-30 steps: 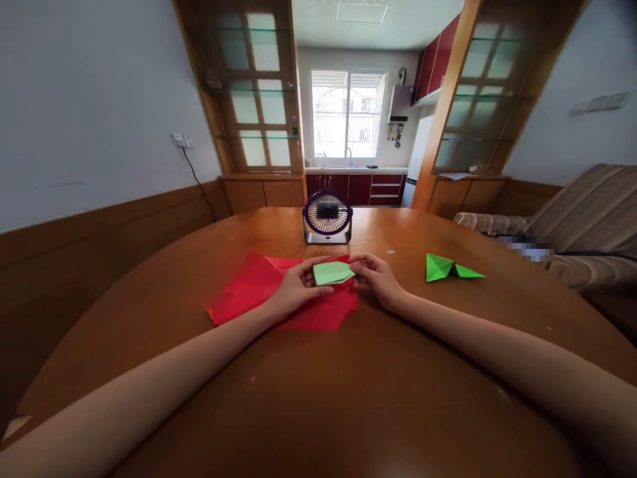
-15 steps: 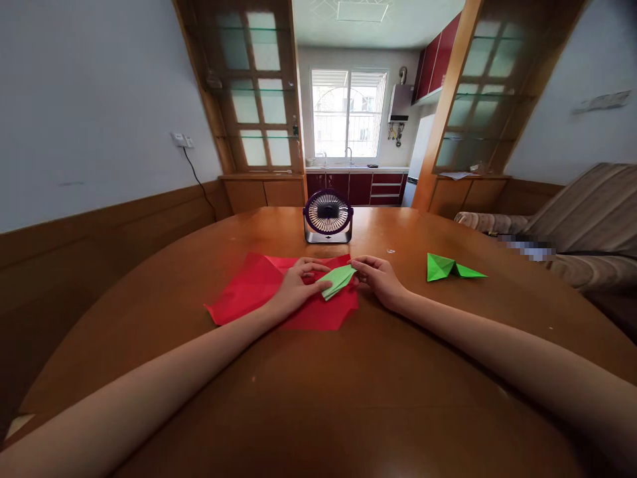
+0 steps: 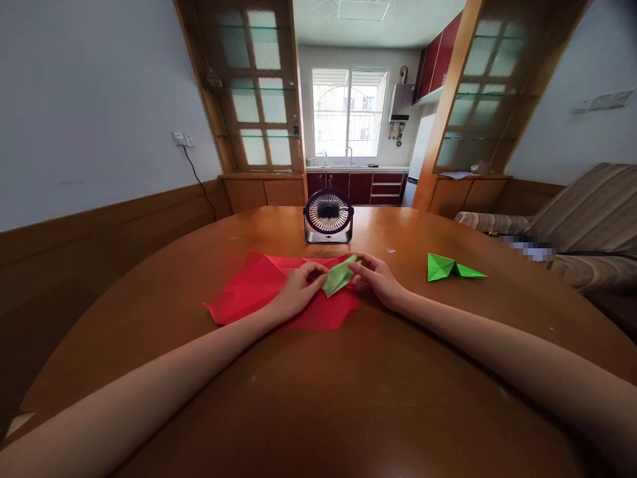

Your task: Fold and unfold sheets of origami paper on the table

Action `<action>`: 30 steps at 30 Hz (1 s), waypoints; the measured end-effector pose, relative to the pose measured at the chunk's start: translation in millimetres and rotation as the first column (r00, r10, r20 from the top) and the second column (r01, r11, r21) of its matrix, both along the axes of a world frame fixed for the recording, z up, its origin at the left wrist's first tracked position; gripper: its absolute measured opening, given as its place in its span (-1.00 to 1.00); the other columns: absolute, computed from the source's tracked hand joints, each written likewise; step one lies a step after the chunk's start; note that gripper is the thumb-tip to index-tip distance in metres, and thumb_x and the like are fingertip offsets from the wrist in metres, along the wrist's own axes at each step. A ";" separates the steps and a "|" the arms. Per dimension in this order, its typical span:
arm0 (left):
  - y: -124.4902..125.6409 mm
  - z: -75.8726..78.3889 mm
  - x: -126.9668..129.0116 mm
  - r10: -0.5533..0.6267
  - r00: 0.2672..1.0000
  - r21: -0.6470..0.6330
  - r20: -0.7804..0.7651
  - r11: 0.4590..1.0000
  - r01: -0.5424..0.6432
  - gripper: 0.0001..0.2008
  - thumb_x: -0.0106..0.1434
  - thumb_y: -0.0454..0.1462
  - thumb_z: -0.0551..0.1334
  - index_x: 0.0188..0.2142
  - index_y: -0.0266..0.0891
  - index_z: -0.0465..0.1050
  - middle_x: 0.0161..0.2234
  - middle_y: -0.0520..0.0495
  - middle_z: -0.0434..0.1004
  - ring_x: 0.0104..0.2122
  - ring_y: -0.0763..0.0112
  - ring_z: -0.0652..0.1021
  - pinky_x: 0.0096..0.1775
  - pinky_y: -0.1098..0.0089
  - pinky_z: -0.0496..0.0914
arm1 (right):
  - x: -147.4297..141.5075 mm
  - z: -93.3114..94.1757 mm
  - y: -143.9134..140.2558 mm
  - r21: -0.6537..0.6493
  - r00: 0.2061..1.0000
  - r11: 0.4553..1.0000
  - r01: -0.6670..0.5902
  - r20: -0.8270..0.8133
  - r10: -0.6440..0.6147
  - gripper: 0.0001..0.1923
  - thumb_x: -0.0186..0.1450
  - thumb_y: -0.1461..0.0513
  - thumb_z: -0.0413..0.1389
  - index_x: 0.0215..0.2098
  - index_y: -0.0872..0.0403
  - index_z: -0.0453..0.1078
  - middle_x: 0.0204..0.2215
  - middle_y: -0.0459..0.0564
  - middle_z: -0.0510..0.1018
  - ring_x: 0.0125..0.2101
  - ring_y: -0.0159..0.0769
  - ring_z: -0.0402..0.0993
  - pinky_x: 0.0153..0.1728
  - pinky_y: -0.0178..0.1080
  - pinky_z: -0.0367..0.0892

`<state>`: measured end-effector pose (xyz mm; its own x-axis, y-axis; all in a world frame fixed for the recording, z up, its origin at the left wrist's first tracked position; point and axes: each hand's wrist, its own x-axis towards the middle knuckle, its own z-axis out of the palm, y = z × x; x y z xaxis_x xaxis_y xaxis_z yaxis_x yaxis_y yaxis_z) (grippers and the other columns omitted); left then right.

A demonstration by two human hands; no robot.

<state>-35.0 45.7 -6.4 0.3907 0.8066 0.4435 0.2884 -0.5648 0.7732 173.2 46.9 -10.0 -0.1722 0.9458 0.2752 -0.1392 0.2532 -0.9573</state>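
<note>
A folded piece of light green paper [image 3: 339, 277], roughly diamond-shaped, is held between my two hands over creased red paper [image 3: 249, 285]. My left hand [image 3: 297, 287] pinches its left edge, thumb and fingers together. At the upper right end of the green paper, my right hand [image 3: 377, 277] grips it with the thumb in front and the fingers partly hidden behind. The red paper lies spread on the table under the left hand, with one corner lifted at its left. To the right of my right hand rests another folded paper piece [image 3: 450, 267], bright green with pointed ends.
A small purple fan [image 3: 328, 214] stands on the brown wooden table [image 3: 318, 405], just beyond the red paper. A striped armchair [image 3: 582, 226] is to the right of the table. On the left, a black cord [image 3: 199, 180] hangs from a wall socket.
The green paper has tilted up a little between my hands. My left fingers have drawn in to its left edge, and my right thumb has moved onto its front face.
</note>
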 end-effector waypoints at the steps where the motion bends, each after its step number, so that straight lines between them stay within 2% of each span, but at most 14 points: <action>1: -0.7 -0.1 0.6 0.006 1.000 0.020 0.002 1.000 -0.006 -0.79 0.27 -0.15 0.15 -0.26 -0.25 0.40 -0.31 -0.04 0.49 -0.35 0.38 0.47 -0.28 0.37 0.35 | -1.0 0.8 -0.8 0.032 0.999 0.999 0.001 0.035 -0.002 -0.52 0.03 0.08 0.35 -0.10 0.01 0.44 -0.33 -0.09 0.54 -0.43 -0.39 0.43 -0.38 -0.30 0.37; 4: -4.7 0.6 1.4 0.009 1.000 0.068 -0.014 0.998 -0.008 -0.82 0.30 -0.17 0.10 -0.25 -0.23 0.35 -0.36 0.00 0.44 -0.40 0.42 0.44 -0.34 0.42 0.30 | -3.6 1.5 -2.3 0.088 0.994 0.995 -0.043 0.100 0.034 -0.39 -0.06 0.18 0.41 -0.04 -0.01 0.42 -0.25 -0.07 0.56 -0.33 -0.33 0.47 -0.25 -0.24 0.39; 8: -10.0 3.2 0.7 0.033 0.999 0.064 -0.005 0.997 -0.032 -0.80 0.33 -0.16 0.10 -0.21 -0.24 0.37 -0.38 0.01 0.44 -0.39 0.42 0.45 -0.33 0.43 0.30 | -3.6 -1.3 -3.5 0.065 0.983 0.985 -0.158 0.106 0.151 -0.64 -0.04 0.14 0.38 -0.29 0.09 0.52 -0.40 -0.06 0.58 -0.38 -0.31 0.47 -0.23 -0.20 0.37; 10: -9.9 3.7 0.3 0.025 0.999 0.018 0.047 0.999 -0.026 -0.77 0.28 -0.13 0.18 -0.18 -0.24 0.38 -0.41 0.03 0.43 -0.40 0.42 0.45 -0.35 0.43 0.30 | -2.6 -3.2 -4.1 0.051 0.981 0.984 -0.170 0.100 0.164 -0.71 0.00 0.11 0.36 -0.37 0.10 0.53 -0.45 -0.07 0.57 -0.44 -0.35 0.45 -0.32 -0.23 0.34; 14: -5.4 2.4 0.7 -0.105 0.975 -0.132 0.195 0.982 0.132 -0.52 0.06 -0.19 0.41 -0.06 -0.23 0.34 -0.37 0.04 0.47 -0.39 0.43 0.49 -0.32 0.43 0.35 | -0.7 -5.1 -4.0 0.066 0.988 0.987 -0.144 0.068 0.139 -0.69 0.03 0.09 0.34 -0.33 0.08 0.50 -0.45 -0.09 0.55 -0.50 -0.39 0.40 -0.42 -0.28 0.29; 16: -3.4 1.7 1.4 -0.112 0.958 -0.217 0.265 0.961 0.173 -0.49 0.01 -0.23 0.43 -0.06 -0.25 0.34 -0.38 0.04 0.48 -0.41 0.45 0.50 -0.33 0.43 0.37 | 0.1 -4.9 -3.3 0.136 0.995 0.986 -0.093 0.051 0.087 -0.64 0.03 0.10 0.34 -0.25 0.05 0.44 -0.39 -0.09 0.53 -0.43 -0.37 0.41 -0.37 -0.27 0.31; 18: -2.7 1.5 2.0 -0.083 0.947 -0.278 0.311 0.945 0.174 -0.52 -0.01 -0.25 0.44 -0.12 -0.26 0.33 -0.42 0.06 0.47 -0.46 0.47 0.50 -0.38 0.45 0.37 | 0.6 -4.1 -3.1 0.233 0.998 0.972 0.010 0.064 -0.025 -0.59 0.03 0.12 0.35 -0.20 0.02 0.37 -0.35 -0.10 0.48 -0.38 -0.36 0.40 -0.35 -0.29 0.31; 21: -3.6 2.0 2.4 -0.076 0.932 -0.292 0.354 0.938 0.188 -0.52 0.00 -0.24 0.45 -0.16 -0.21 0.26 -0.46 0.12 0.44 -0.50 0.46 0.52 -0.44 0.46 0.38 | 0.4 -2.8 -5.3 0.361 0.973 0.921 0.144 0.117 -0.198 -0.52 0.03 0.12 0.36 -0.17 -0.01 0.28 -0.35 -0.12 0.41 -0.38 -0.36 0.34 -0.41 -0.30 0.27; 23: -4.3 2.2 2.6 -0.117 0.922 -0.272 0.369 0.935 0.227 -0.52 0.03 -0.22 0.42 -0.15 -0.17 0.21 -0.43 0.13 0.43 -0.51 0.46 0.53 -0.48 0.46 0.39 | -0.1 -1.8 -8.0 0.420 0.955 0.893 0.161 0.162 -0.248 -0.54 0.04 0.10 0.36 -0.18 -0.02 0.28 -0.37 -0.13 0.37 -0.42 -0.37 0.30 -0.43 -0.29 0.25; 26: -4.1 1.8 2.5 -0.177 0.924 -0.257 0.340 0.927 0.272 -0.60 0.07 -0.20 0.39 -0.20 -0.18 0.22 -0.39 0.09 0.44 -0.48 0.47 0.51 -0.48 0.46 0.39 | -0.6 -0.9 -11.3 0.484 0.925 0.868 0.110 0.271 -0.268 -0.69 0.11 0.07 0.32 -0.31 0.02 0.36 -0.42 -0.12 0.36 -0.48 -0.39 0.26 -0.45 -0.28 0.21; 28: -3.4 1.2 2.2 -0.184 0.933 -0.260 0.310 0.927 0.269 -0.65 0.08 -0.19 0.38 -0.25 -0.20 0.25 -0.41 0.08 0.44 -0.47 0.48 0.49 -0.45 0.45 0.39 | -0.4 -1.1 -11.3 0.486 0.908 0.869 0.091 0.319 -0.274 -0.75 0.16 0.07 0.28 -0.35 0.03 0.40 -0.42 -0.09 0.41 -0.46 -0.37 0.29 -0.44 -0.27 0.21; 30: -2.9 0.6 1.9 -0.165 0.942 -0.261 0.293 0.934 0.245 -0.67 0.08 -0.18 0.38 -0.25 -0.22 0.30 -0.45 0.09 0.44 -0.49 0.49 0.47 -0.43 0.44 0.37 | 0.0 -2.1 -9.4 0.454 0.918 0.884 0.112 0.293 -0.267 -0.75 0.17 0.08 0.27 -0.27 0.02 0.42 -0.37 -0.07 0.46 -0.41 -0.34 0.34 -0.41 -0.26 0.24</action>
<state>-33.1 42.8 -5.8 0.4637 0.8294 0.3117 -0.0447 -0.3295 0.9431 173.2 37.4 -12.0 -0.1563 0.7765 0.6104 0.2644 0.6283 -0.7316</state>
